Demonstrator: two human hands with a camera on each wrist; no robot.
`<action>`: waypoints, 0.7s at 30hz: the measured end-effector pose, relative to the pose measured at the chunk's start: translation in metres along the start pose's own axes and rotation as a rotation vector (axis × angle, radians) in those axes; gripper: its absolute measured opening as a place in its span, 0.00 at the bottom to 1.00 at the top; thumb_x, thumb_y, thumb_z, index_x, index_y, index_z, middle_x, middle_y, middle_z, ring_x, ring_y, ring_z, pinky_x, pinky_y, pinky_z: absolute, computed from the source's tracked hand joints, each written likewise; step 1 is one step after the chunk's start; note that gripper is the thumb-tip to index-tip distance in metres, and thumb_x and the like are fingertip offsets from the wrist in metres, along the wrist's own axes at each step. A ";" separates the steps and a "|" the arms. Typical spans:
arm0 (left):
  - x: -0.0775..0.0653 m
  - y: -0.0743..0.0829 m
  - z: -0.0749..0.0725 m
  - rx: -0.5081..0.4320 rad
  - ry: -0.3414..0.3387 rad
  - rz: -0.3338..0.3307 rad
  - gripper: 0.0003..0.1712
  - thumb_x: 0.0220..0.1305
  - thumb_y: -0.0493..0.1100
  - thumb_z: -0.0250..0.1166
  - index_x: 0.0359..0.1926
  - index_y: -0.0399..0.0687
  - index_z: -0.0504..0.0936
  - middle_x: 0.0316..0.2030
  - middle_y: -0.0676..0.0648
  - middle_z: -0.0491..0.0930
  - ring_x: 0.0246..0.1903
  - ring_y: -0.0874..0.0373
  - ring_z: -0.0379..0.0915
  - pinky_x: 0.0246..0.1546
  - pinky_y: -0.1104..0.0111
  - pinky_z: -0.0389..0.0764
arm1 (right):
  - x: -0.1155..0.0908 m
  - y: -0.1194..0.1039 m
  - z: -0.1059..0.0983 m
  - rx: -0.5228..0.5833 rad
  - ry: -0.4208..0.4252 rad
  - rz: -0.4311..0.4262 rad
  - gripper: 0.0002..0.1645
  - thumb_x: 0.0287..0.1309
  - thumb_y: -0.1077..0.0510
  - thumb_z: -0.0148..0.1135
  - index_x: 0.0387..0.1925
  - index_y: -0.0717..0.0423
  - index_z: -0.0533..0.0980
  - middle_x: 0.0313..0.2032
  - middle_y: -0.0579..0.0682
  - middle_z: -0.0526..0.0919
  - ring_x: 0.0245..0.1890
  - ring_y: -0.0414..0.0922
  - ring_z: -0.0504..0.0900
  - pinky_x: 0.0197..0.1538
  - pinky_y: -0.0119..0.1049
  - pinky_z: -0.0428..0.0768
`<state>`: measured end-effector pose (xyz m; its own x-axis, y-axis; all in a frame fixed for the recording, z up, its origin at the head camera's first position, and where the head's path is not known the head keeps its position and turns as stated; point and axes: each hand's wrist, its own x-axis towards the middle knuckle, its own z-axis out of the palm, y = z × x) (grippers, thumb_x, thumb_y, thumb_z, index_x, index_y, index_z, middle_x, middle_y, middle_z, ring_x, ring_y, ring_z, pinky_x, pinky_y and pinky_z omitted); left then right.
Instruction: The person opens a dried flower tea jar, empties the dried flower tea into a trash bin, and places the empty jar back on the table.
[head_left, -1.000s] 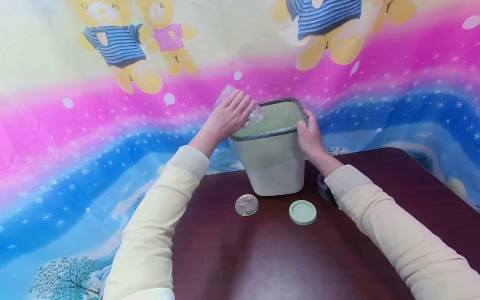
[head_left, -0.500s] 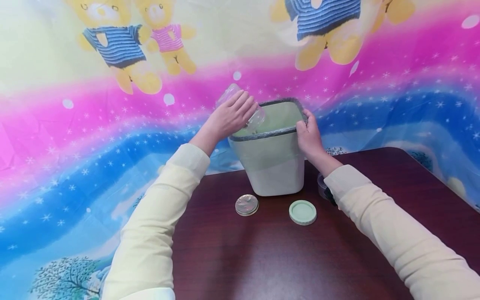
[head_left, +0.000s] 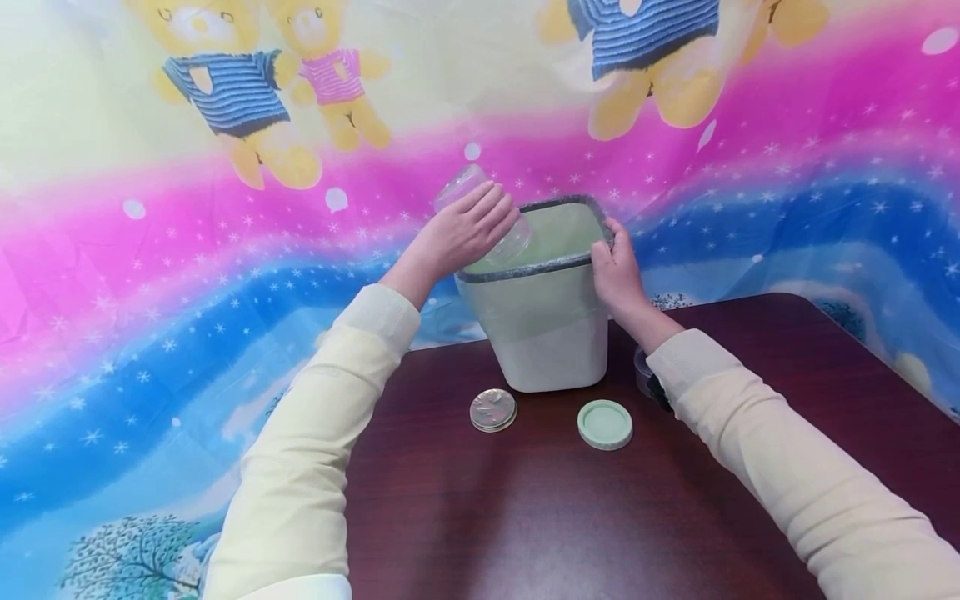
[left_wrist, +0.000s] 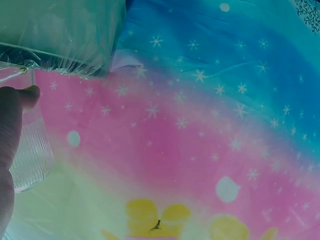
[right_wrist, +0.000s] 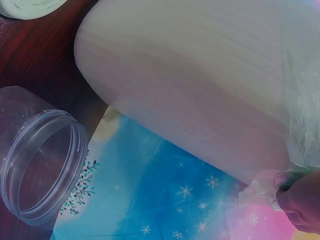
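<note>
My left hand (head_left: 467,229) grips a clear plastic jar (head_left: 459,185), tilted with its lower end over the opening of a pale bin (head_left: 551,333). In the left wrist view, the jar's ribbed side (left_wrist: 32,155) shows beside the thumb (left_wrist: 31,96). My right hand (head_left: 618,267) holds the bin's grey rim at the right, thumb toward the near side. A thin clear liner (right_wrist: 305,100) hangs over the bin's upper wall, and the right hand (right_wrist: 302,202) touches it in the right wrist view. The bin's floor is hidden.
On the dark wooden table (head_left: 540,517) lie a silvery round disc (head_left: 493,410) and a pale green lid (head_left: 605,424). A second clear jar (right_wrist: 45,160), uncapped, sits right of the bin, partly behind the right forearm. A printed cloth (head_left: 225,225) hangs behind.
The jar and my left hand have shifted slightly to the right. Small dark bits seen near the jar's mouth earlier no longer show. The right hand and bin stay put.
</note>
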<state>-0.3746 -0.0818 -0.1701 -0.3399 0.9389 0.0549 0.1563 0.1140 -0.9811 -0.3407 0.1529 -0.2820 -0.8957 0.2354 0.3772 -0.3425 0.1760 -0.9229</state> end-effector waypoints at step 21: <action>0.010 -0.009 -0.005 0.108 -0.010 0.101 0.38 0.64 0.37 0.63 0.72 0.41 0.58 0.67 0.39 0.63 0.67 0.45 0.56 0.70 0.58 0.49 | 0.000 -0.002 0.000 0.012 -0.005 0.007 0.38 0.64 0.59 0.37 0.75 0.59 0.46 0.69 0.60 0.58 0.58 0.52 0.62 0.60 0.46 0.63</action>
<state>-0.3744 -0.0717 -0.1599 -0.3371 0.9403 -0.0463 0.0895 -0.0169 -0.9958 -0.3401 0.1522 -0.2807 -0.8994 0.2315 0.3707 -0.3397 0.1634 -0.9262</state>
